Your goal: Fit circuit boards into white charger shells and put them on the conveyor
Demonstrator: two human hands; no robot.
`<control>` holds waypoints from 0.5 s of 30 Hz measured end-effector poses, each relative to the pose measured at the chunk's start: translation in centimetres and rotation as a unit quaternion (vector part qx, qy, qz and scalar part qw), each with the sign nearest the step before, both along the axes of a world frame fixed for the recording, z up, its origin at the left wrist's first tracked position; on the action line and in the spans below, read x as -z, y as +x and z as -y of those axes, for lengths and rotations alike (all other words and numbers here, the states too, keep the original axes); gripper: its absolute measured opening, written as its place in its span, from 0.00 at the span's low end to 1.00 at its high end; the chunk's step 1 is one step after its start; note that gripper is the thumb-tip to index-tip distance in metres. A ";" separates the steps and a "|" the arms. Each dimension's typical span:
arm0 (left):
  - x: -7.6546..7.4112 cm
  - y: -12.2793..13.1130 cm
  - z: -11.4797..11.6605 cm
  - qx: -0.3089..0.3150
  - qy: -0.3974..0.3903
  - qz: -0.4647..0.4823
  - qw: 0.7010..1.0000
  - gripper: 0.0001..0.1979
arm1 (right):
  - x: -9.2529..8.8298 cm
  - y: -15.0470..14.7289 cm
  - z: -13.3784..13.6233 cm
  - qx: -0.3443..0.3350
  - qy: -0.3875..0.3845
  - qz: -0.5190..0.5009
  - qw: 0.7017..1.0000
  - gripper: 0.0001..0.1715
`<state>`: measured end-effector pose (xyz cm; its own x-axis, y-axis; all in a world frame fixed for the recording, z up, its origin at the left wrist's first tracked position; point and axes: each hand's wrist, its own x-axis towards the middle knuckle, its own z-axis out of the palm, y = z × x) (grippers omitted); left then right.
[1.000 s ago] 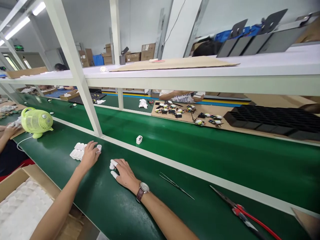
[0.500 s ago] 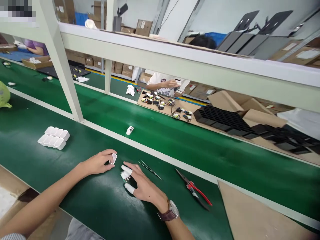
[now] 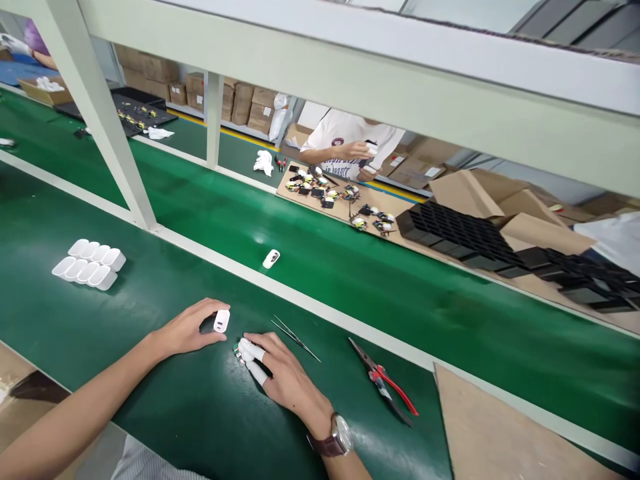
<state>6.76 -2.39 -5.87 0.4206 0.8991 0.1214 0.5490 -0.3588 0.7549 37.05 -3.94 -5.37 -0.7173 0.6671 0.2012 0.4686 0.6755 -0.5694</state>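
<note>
My left hand [image 3: 190,328] rests on the green belt [image 3: 150,400] and pinches a small white plastic shell [image 3: 221,321] between thumb and fingers. Just right of it, my right hand [image 3: 280,373], with white cots on two fingertips and a watch on the wrist, is closed on a small part [image 3: 241,351] pressed against the belt. A cluster of white shells [image 3: 89,263] lies on the belt to the far left. Thin tweezers [image 3: 295,339] lie just beyond my right hand.
Red-handled cutters [image 3: 385,383] lie to the right, beside a cardboard sheet [image 3: 500,433]. One white shell [image 3: 271,259] sits on the middle belt. A white frame post [image 3: 95,120] stands at the left. Across the line a person [image 3: 350,140] works over small parts and black trays [image 3: 460,233].
The view tipped further down and slid slightly. My left hand turned the white shell upright in its pinch. My right fingertips drew closer together over the small part.
</note>
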 end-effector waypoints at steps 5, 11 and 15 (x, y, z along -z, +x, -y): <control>-0.7 0.0 0.2 -0.001 -0.026 -0.002 1.000 0.36 | 0.9 0.3 0.1 0.013 -0.013 -0.014 1.000 0.34; -0.1 0.3 0.6 0.022 -0.002 0.000 1.000 0.35 | 0.2 -1.0 -0.3 0.066 0.018 -0.086 0.994 0.25; 0.7 0.6 0.5 -0.030 0.019 -0.017 0.999 0.35 | -1.1 -1.9 -1.1 0.084 0.039 -0.119 0.988 0.26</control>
<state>7.36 -2.86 -6.60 0.3698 0.9183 0.1417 0.5956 -0.3513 0.7224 35.12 -2.82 -4.23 -0.5231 0.7487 0.4072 0.4372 0.6459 -0.6259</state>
